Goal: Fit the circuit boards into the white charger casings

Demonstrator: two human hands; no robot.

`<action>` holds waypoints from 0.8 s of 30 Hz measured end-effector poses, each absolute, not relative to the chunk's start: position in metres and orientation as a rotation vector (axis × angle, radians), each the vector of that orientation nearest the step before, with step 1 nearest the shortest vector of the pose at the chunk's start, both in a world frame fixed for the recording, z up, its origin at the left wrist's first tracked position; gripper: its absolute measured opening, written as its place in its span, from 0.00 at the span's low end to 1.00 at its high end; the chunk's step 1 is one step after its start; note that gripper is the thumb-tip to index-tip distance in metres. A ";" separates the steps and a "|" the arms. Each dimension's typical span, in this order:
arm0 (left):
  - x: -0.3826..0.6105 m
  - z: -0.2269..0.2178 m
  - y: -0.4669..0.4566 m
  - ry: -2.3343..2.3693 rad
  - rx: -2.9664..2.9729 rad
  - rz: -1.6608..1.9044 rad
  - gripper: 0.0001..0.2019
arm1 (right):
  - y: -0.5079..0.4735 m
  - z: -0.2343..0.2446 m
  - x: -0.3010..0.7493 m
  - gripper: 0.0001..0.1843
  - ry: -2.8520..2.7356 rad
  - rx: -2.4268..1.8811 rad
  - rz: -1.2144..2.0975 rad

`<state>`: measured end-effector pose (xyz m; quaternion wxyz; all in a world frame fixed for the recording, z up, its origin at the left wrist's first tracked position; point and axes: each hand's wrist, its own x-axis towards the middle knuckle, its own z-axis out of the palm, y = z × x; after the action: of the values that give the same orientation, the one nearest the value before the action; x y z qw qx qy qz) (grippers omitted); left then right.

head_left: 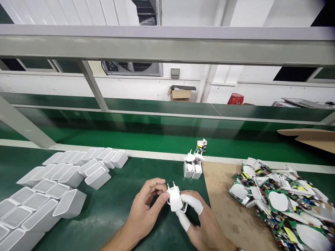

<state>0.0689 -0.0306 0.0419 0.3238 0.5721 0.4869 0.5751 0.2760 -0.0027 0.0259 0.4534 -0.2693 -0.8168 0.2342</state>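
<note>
Above the green table, both my hands are on a white two-pin plug piece [175,198], its pins pointing up and away from me. My right hand [206,219] grips it from the right, with white finger cots on the thumb and a finger. My left hand [149,205] pinches its left edge between thumb and fingers. A small white frame-like part shows at the plug's lower right, partly hidden by my fingers. Just beyond stand two white housings [193,170], with pinned plug pieces [190,156] at their far ends. Behind them sits a small circuit board [201,145].
Rows of white open housings [70,176] cover the left of the green table [115,205]. On the right, a pile of circuit boards [280,200] lies on brown cardboard [227,216]. A grey metal rail [167,47] crosses in front, above the table.
</note>
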 end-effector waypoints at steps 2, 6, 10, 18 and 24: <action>0.069 0.043 -0.031 1.278 1.523 1.505 0.12 | -0.003 0.026 0.276 0.28 -2.017 -0.685 0.616; 0.067 0.043 -0.029 1.287 1.551 1.474 0.11 | -0.002 0.025 0.276 0.25 -2.022 -0.717 0.614; 0.063 0.038 -0.027 1.271 1.664 1.354 0.34 | 0.002 0.021 0.279 0.25 -2.102 -0.703 0.460; 0.072 0.026 -0.033 1.464 1.763 1.056 0.61 | 0.001 0.037 0.281 0.13 -2.030 -0.763 0.613; 0.062 0.034 0.009 1.571 1.685 1.136 0.45 | 0.004 0.041 0.284 0.13 -2.046 -0.829 0.448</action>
<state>0.0619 0.0092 0.0339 0.2827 0.6292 0.5867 0.4243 0.2838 0.0040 0.0409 0.4301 -0.3324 -0.8200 0.1794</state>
